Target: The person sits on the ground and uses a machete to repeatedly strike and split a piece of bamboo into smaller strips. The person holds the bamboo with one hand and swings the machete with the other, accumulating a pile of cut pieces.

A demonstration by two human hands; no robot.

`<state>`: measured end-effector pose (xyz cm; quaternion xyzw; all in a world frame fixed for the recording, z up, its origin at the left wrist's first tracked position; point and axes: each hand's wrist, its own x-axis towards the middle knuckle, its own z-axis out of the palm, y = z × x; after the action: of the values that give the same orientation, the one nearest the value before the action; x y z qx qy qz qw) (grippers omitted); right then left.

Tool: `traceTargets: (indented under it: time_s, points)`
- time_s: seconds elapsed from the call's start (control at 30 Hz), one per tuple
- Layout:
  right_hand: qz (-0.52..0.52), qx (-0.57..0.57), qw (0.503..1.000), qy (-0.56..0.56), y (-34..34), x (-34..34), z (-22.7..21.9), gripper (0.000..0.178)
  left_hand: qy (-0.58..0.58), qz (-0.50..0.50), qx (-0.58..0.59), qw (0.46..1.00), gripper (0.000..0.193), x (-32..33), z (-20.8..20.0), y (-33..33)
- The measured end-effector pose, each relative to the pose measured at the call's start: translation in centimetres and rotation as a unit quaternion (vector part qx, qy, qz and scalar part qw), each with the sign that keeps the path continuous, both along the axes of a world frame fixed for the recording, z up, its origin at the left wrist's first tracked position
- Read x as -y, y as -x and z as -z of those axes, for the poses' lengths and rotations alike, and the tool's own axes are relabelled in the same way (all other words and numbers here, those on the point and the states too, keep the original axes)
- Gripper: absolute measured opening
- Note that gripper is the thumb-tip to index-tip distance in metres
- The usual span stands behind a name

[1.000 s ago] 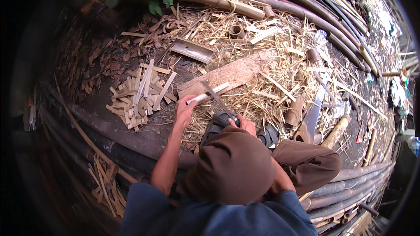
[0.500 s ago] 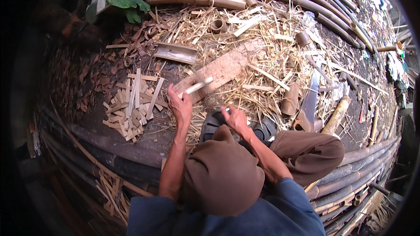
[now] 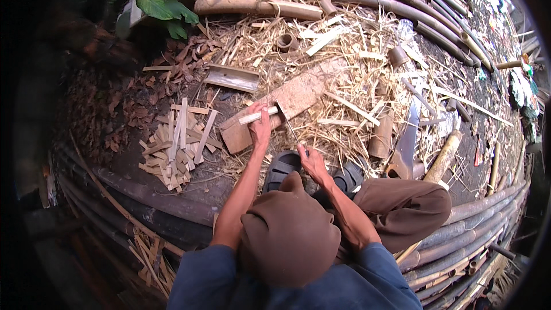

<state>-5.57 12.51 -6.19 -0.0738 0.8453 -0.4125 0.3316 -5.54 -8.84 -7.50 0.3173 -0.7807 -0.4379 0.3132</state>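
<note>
an outdoor bamboo-working yard: long bamboo poles (image 3: pixel 402 6) ring bare ground strewn with shavings (image 3: pixel 344 80), cut bamboo tubes (image 3: pixel 380 138), a pile of split strips (image 3: pixel 175 149).

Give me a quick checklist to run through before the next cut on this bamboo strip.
1. Left hand grips the pale bamboo strip: ok.
2. Strip rests over the wooden block: ok.
3. Right hand holds the knife by its handle: ok.
4. Blade edge clear of the left fingers: cannot tell, they are close together.
5. Sandalled feet away from the blade: not ok, they sit right beside the right hand.
6. Pile of cut slats lies apart to the left: ok.
</note>
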Motion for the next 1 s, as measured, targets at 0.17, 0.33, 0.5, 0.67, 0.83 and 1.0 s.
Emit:
traceTargets:
  time_s: [0.17,0.33,0.5,0.67,0.83,1.0]
  points:
    - [-0.005,-0.097,0.994,-0.041,1.5,-2.0,-2.8,0.054,-0.419,0.123,-0.021,0.899,0.024,0.4,-4.5,1.4]
    - [-0.107,-0.148,0.982,-0.047,1.3,-1.7,-3.9,0.048,-0.516,0.324,0.336,0.719,0.035,3.5,-4.2,-3.1]
    - [-0.122,-0.132,0.979,-0.098,0.3,-1.5,-1.2,0.052,-0.665,0.263,0.186,0.674,0.082,5.4,-4.1,-5.5]
    - [-0.095,-0.113,0.984,-0.101,0.1,-0.7,-1.4,0.056,-0.736,0.123,-0.106,0.658,0.088,4.9,-9.2,-10.8]
    - [-0.097,-0.102,0.987,-0.078,-0.9,-0.3,-2.4,0.056,-0.465,0.02,-0.093,0.88,0.054,0.6,-8.4,-9.4]
    - [-0.101,-0.079,0.992,0.012,-2.0,1.4,-4.4,0.058,-0.273,-0.025,0.024,0.961,0.037,-0.8,-9.9,-5.9]
